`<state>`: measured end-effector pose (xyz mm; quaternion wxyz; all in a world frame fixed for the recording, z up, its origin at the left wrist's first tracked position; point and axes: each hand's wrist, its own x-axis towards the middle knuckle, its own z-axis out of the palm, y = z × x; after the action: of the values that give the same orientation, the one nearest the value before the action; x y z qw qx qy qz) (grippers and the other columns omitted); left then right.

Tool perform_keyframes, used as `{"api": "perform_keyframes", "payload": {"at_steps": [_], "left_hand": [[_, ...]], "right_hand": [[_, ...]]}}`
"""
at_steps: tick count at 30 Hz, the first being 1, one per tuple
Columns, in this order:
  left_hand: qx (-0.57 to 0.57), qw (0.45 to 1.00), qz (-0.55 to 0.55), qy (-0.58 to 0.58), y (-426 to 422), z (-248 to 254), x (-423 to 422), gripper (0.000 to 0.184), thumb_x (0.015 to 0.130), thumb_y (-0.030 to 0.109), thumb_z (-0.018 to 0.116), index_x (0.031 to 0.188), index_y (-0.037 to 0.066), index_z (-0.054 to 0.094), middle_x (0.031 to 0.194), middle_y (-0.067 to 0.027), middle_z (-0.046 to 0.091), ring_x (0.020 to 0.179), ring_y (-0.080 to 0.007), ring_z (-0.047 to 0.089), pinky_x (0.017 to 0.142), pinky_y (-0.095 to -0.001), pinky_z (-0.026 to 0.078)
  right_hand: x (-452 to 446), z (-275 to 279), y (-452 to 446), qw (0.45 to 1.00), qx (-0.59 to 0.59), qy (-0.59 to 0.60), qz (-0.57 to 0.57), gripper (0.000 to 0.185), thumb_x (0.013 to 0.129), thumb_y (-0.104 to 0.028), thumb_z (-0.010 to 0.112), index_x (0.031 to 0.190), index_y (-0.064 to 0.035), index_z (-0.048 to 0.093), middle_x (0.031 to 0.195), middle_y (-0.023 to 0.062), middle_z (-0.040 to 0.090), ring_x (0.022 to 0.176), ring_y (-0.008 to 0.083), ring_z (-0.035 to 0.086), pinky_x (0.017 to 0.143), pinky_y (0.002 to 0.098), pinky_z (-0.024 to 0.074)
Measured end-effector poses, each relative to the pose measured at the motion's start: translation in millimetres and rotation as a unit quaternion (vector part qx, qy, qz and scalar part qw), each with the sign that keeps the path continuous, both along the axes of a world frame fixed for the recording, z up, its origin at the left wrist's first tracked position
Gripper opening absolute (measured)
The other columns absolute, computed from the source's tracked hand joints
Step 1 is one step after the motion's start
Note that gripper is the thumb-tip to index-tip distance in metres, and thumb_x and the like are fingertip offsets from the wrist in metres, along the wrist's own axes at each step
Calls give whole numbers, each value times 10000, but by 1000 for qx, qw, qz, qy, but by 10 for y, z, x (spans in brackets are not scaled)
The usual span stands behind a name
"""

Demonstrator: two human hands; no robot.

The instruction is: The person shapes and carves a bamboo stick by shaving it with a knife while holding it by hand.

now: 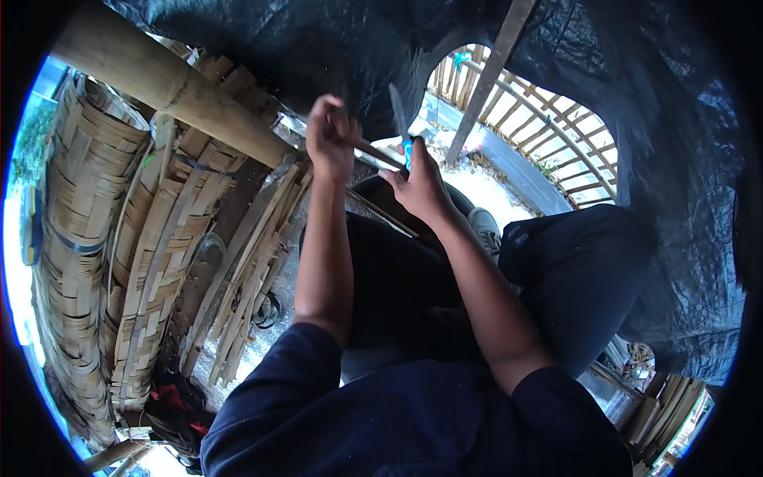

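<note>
Navy shirt (413, 413) nearest, the left hand (331, 141) grips a stick (380, 154) reaching toward the right hand (424, 184), which holds a knife (399, 115): apparently whittling, the next stroke calling for a steady stick.

Knife handle (408, 153) partly hidden in the right hand (424, 187), left hand (331, 143) (its hold unclear) blurred.

Tan woven-bamboo roll (75, 262) is resting far left | tan split-bamboo strips (253, 258) are lying between it and the person (421, 413) | thick tan round bamboo pole (179, 87) is crossing ahead-left | black plastic sheeting (683, 207) is hanging ahead and right | curved tan bamboo lattice (548, 121) is standing beyond its gap | blue-handled metal knife (409, 151) is sitting in the right hand (423, 189)
</note>
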<state>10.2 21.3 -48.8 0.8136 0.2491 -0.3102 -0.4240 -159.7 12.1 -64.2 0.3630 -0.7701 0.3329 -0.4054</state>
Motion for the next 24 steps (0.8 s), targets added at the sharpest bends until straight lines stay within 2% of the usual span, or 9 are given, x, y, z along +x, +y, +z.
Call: {"api": "perform_keyframes", "payload": {"at_steps": [4,7,9,11,13,16,18,22,24], "left_hand": [[12,998,-62,-2,202,177,-188,520,940,544,395,1065,53,513,596,20,330,546,-110,338,529,-288,306],[26,988,-35,-148,317,375,-12,695,922,642,333,1305,72,442,1234,-103,484,1204,-280,444,940,-430,372],[165,945,80,-269,496,39,558,598,951,559,364,1276,68,466,1234,-100,520,1188,-245,486,908,-415,413],[303,817,178,-458,702,-789,1498,288,924,144,499,1196,52,527,1083,-103,623,1039,-256,581,882,-371,442],[334,540,284,-719,962,-906,1577,385,827,29,517,1211,54,519,1193,-132,576,1088,-303,548,917,-453,430],[444,440,276,-730,1152,-981,1239,460,794,31,496,1251,78,513,1298,-144,498,1165,-334,488,947,-533,399],[430,282,246,-822,1085,-1227,1214,472,832,85,484,1303,118,491,1371,-122,431,1213,-328,445,944,-589,374],[324,295,150,-886,572,-1392,812,501,855,169,492,1355,169,464,1382,-104,436,1245,-339,419,1003,-577,324],[252,392,207,-860,172,-1389,938,380,825,134,517,1203,101,542,1249,-155,517,1123,-339,499,914,-536,399]], "right_hand": [[93,23,-45,997,65,-38,-20,208,781,-69,717,818,-2,523,706,147,597,685,318,633,630,370,482],[85,149,-82,993,86,-75,-18,211,777,-84,727,793,-12,529,688,130,595,633,267,620,601,351,477],[94,304,-87,991,75,-107,1,203,791,-68,708,807,-16,513,679,125,582,634,283,615,598,359,474],[97,485,-91,989,32,-147,2,197,793,7,669,811,-2,473,693,176,563,667,365,613,594,378,468],[92,657,-174,983,45,-176,12,187,798,4,664,812,5,477,694,177,568,677,376,623,590,385,471],[-13,911,-288,980,38,-195,-1,174,804,5,656,820,7,483,692,170,575,678,368,633,588,378,476],[-82,1017,-390,977,68,-202,-7,209,808,-48,690,813,-4,486,690,136,580,655,309,628,597,348,470],[-326,1163,-572,974,73,-207,-54,221,815,-68,696,816,-15,481,708,130,605,635,252,620,591,336,469],[-450,1223,-721,973,54,-211,-70,224,815,-67,696,816,-18,478,706,125,606,634,247,618,590,332,467]]}}
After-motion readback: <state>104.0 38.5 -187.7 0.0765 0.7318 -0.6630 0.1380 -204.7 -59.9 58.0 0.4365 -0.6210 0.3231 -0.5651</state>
